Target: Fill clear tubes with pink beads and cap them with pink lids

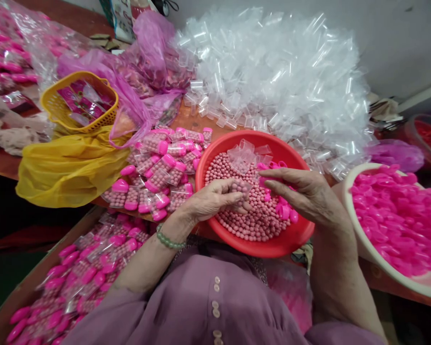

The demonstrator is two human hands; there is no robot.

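Observation:
My left hand (221,197) is closed around a small clear plastic bottle (240,187) filled with pink beads, held above the red basin (251,250). Over the basin's right side is my right hand (303,191), its fingers long and nearly straight. A pink cap (262,181) shows at its fingertips, partly hidden. Loose dusty-pink beads (247,225) fill much of the basin. On top of them lie several empty clear bottles (246,155) at the back and several pink caps (283,211) on the right.
Behind the basin rises a big heap of clear bottles (273,67). Capped, bead-filled bottles (161,167) are piled to the left, with more in a box (89,273) below. A white tub (348,191) of pink caps stands right. A yellow basket (81,76) and yellow bag (68,165) are left.

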